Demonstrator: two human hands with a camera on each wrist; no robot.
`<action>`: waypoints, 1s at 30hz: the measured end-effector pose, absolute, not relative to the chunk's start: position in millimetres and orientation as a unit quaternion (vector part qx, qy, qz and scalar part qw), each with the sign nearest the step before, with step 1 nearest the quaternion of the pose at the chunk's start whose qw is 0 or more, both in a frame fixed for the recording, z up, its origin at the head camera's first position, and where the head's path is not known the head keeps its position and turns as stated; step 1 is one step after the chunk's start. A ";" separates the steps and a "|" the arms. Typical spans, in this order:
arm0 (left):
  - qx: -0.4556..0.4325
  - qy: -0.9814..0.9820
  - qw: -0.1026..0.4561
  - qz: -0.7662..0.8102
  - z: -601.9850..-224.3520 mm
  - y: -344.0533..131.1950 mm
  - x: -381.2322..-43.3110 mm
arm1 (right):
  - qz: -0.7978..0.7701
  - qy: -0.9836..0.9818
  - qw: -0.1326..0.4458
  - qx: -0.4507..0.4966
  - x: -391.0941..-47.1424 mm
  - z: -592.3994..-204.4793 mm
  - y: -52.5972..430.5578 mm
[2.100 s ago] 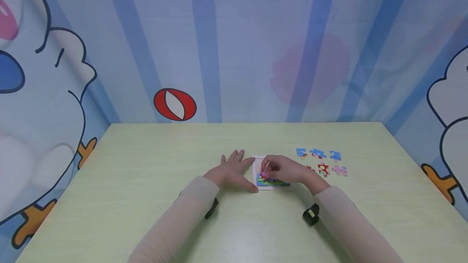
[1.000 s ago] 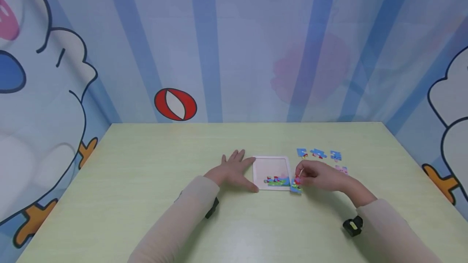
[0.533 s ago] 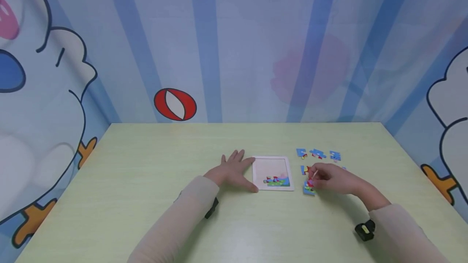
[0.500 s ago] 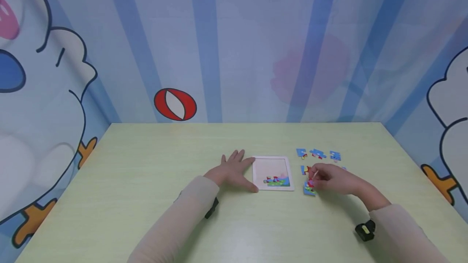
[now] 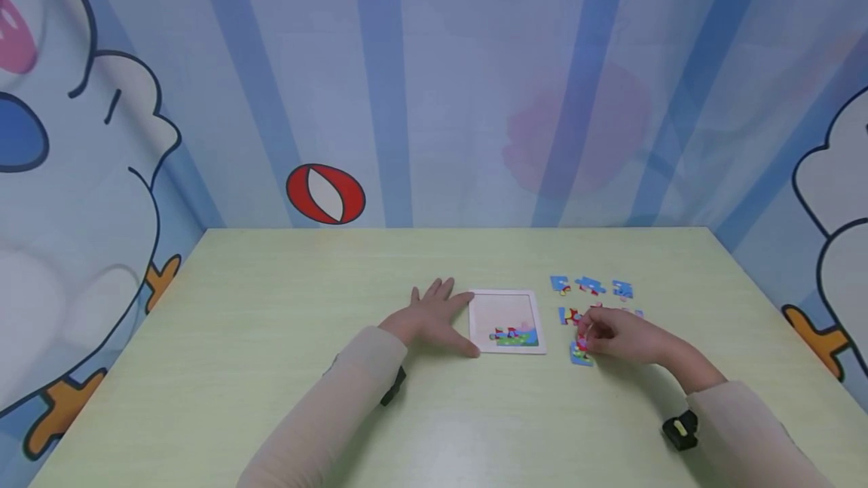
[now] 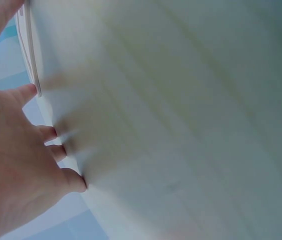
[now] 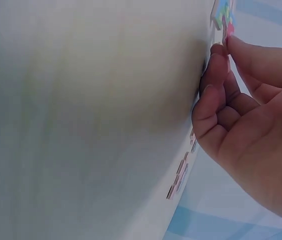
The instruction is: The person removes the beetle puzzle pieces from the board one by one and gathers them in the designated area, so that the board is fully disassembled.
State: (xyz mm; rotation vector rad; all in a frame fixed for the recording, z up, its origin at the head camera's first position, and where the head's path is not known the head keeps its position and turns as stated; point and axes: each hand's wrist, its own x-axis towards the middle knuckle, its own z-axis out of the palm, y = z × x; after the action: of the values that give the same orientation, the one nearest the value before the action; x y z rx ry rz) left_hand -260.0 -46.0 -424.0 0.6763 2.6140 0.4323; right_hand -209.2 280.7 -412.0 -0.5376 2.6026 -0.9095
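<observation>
My right hand (image 5: 624, 335) pinches a jigsaw puzzle piece (image 5: 580, 355) between thumb and fingers, close over the table right of the frame. In the right wrist view the piece (image 7: 222, 12) shows green, blue and red beyond the thumb tip. A white square puzzle frame (image 5: 502, 294) lies mid-table with a joined strip of pieces (image 5: 518, 337) in its lower right part. My left hand (image 5: 434, 320) is spread flat at the frame's left edge, thumb and forefinger touching its corners. In the left wrist view the frame's edge (image 6: 31, 55) meets the fingertips.
Behind the right hand lie loose puzzle pieces in rows: blue ones (image 5: 590, 285) at the back, red and blue ones (image 5: 568, 315) nearer, partly hidden by the fingers. The pale table (image 5: 305, 292) ends at a blue striped cloth backdrop (image 5: 447, 96).
The right hand has carried the pinched puzzle piece from over the frame out to the right, then slightly farther right in the last half second. The left hand and frame have stayed put.
</observation>
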 end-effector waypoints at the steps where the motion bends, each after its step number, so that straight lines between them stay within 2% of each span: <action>1: 0.242 0.936 0.203 0.155 -423.7 -46.0 -259.7 | -0.316 0.916 0.163 -0.188 -209.1 -412.3 280.8; 30: 0.239 0.938 0.200 0.152 -423.8 -45.6 -258.9 | -0.299 0.923 0.135 -0.202 -216.8 -406.5 278.0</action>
State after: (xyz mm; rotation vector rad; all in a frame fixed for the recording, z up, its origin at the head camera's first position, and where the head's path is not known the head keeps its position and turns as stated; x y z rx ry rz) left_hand -258.9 -45.6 -423.8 0.6672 2.6230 0.4242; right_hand -216.8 278.0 -406.5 -0.5850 2.6737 -0.8661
